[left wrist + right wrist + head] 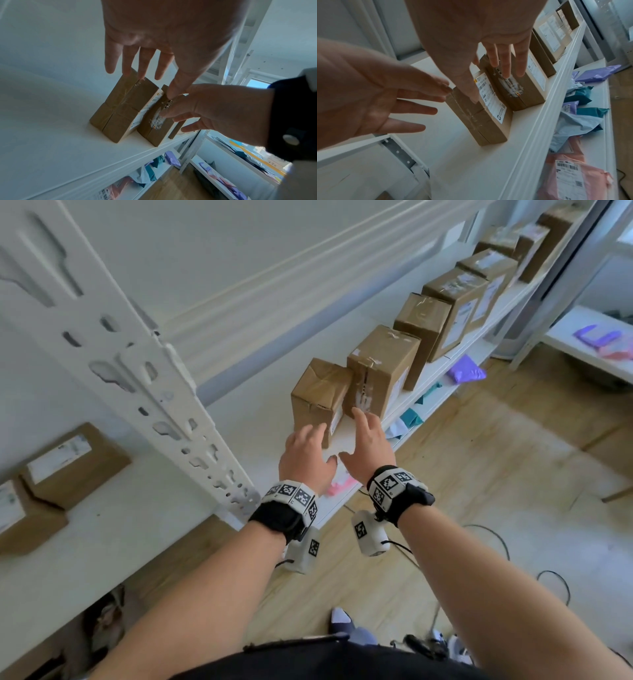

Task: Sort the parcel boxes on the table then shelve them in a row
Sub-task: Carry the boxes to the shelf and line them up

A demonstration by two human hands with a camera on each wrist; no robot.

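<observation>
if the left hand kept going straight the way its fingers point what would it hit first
Most likely the near face of the end box in the shelf row: the left hand is open, its fingers aimed at that box. Whether they already touch it is unclear.

A: White metal shelving (178, 392) up close, slotted upright, pale wall (205, 251) behind.

B: Light wood floor (479, 491) below, black cables (496, 546) trailing across it.

A: Second white rack (214, 180) on the right, daylight through a window (257, 83).

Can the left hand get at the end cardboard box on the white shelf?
Probably yes: left hand, fingers open, is right at the small brown cardboard box; nothing lies between, and bare white shelf flanks it.
</observation>
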